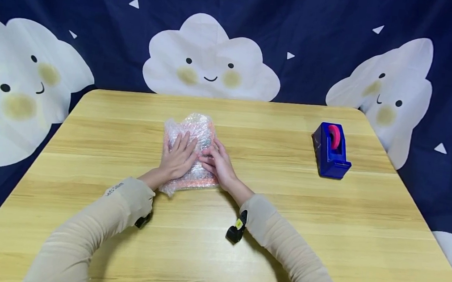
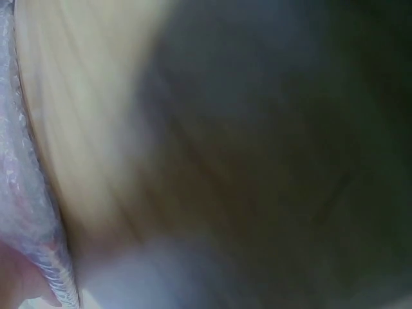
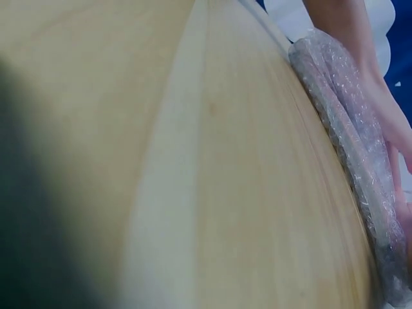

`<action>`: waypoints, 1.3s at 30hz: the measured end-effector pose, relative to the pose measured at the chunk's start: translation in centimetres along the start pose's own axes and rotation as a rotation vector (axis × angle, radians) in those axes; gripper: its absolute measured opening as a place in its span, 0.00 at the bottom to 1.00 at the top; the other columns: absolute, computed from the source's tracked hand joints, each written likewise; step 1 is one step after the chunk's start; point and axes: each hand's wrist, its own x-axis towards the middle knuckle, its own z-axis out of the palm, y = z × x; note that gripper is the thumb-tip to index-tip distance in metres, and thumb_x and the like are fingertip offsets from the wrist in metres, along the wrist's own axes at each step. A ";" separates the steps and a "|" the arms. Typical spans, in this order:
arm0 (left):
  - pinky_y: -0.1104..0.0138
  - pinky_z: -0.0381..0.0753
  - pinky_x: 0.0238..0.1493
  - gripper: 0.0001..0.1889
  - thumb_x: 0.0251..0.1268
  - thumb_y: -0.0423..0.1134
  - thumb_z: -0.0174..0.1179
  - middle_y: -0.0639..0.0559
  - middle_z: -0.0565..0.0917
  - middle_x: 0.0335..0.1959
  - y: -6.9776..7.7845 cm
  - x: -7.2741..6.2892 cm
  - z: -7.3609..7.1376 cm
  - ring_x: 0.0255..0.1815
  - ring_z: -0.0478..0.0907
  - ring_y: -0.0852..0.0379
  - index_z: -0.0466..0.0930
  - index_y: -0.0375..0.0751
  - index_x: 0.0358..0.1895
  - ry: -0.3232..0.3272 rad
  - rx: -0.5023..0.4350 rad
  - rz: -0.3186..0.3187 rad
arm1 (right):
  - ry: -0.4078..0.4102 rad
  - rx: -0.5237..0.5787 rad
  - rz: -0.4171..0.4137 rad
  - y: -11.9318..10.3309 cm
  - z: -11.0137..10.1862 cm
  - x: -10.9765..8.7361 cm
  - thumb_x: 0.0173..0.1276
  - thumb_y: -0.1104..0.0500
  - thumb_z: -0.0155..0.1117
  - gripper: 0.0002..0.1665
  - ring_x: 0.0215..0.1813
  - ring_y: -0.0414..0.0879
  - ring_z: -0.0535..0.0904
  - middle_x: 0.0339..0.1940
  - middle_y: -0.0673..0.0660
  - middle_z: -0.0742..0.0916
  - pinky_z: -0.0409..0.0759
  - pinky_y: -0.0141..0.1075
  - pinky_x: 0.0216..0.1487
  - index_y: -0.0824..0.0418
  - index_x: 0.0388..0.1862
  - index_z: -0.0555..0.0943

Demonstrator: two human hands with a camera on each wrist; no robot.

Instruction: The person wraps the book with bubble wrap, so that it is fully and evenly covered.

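Note:
A flat parcel in clear bubble wrap [image 1: 200, 127], with orange-pink edging showing through, lies on the wooden table. My left hand [image 1: 179, 157] rests flat on its left part, fingers straight and a little spread. On the right side my right hand [image 1: 220, 166] touches the wrap, its fingers loosely bent beside the left thumb. What lies under the right fingertips is partly hidden. In the left wrist view only the edge of the bubble wrap [image 2: 19, 174] shows, at the left. The right wrist view has the puffy wrapped edge [image 3: 351, 148] side-on, with a hand over it.
A blue tape dispenser [image 1: 332, 157] with a pink-red roll of tape [image 1: 334, 137] stands on the table [image 1: 274, 140] at the right. Behind the table hangs a dark blue curtain [image 1: 309, 23] with white clouds. Black wrist cameras [image 1: 235, 234] sit under both forearms.

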 end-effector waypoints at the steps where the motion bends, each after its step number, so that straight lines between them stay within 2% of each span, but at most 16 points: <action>1: 0.47 0.16 0.64 0.30 0.71 0.55 0.21 0.47 0.33 0.74 0.0 0.0 0.0 0.73 0.27 0.46 0.41 0.48 0.73 0.000 0.000 0.000 | 0.002 -0.009 -0.001 0.0 0.0 0.0 0.72 0.55 0.42 0.33 0.42 0.45 0.80 0.46 0.59 0.77 0.77 0.39 0.52 0.55 0.73 0.47; 6: 0.47 0.16 0.63 0.30 0.71 0.55 0.21 0.47 0.33 0.74 0.1 0.1 -0.1 0.72 0.26 0.47 0.41 0.48 0.73 -0.003 0.001 0.001 | 0.006 -0.049 -0.011 0.0 0.1 0.0 0.73 0.53 0.40 0.32 0.47 0.49 0.80 0.52 0.63 0.76 0.77 0.38 0.51 0.55 0.73 0.47; 16: 0.46 0.16 0.63 0.29 0.71 0.52 0.25 0.46 0.33 0.74 0.2 0.1 -0.2 0.72 0.27 0.46 0.40 0.47 0.73 -0.010 0.033 0.006 | -0.007 -0.088 -0.011 0.0 0.0 0.0 0.74 0.51 0.39 0.32 0.54 0.55 0.77 0.56 0.65 0.73 0.76 0.38 0.53 0.52 0.73 0.46; 23: 0.46 0.16 0.63 0.28 0.72 0.49 0.19 0.46 0.34 0.74 0.2 -0.1 -0.2 0.73 0.28 0.45 0.42 0.47 0.73 0.000 0.025 0.002 | -0.022 -0.088 -0.002 -0.1 -0.1 0.0 0.75 0.54 0.38 0.32 0.56 0.60 0.74 0.59 0.68 0.72 0.74 0.43 0.55 0.53 0.74 0.44; 27: 0.47 0.16 0.63 0.28 0.72 0.49 0.21 0.47 0.34 0.74 0.2 -0.2 -0.2 0.73 0.28 0.46 0.42 0.48 0.73 -0.005 0.030 -0.007 | -0.027 -0.105 -0.011 -0.1 0.0 0.0 0.75 0.57 0.37 0.32 0.56 0.62 0.74 0.58 0.70 0.72 0.74 0.45 0.55 0.55 0.74 0.43; 32: 0.46 0.16 0.63 0.28 0.72 0.49 0.23 0.47 0.34 0.74 0.2 -0.1 -0.2 0.73 0.27 0.46 0.41 0.48 0.73 -0.005 0.032 -0.005 | -0.003 -0.083 -0.011 -0.2 0.1 -0.1 0.74 0.55 0.39 0.32 0.54 0.59 0.76 0.58 0.68 0.72 0.76 0.43 0.53 0.52 0.74 0.44; 39: 0.46 0.17 0.64 0.30 0.70 0.53 0.27 0.47 0.34 0.74 0.2 0.0 -0.2 0.73 0.28 0.46 0.41 0.48 0.73 -0.004 0.025 -0.003 | 0.063 -0.068 -0.017 -0.1 0.2 0.0 0.73 0.54 0.42 0.34 0.45 0.48 0.81 0.56 0.65 0.75 0.81 0.32 0.40 0.51 0.74 0.45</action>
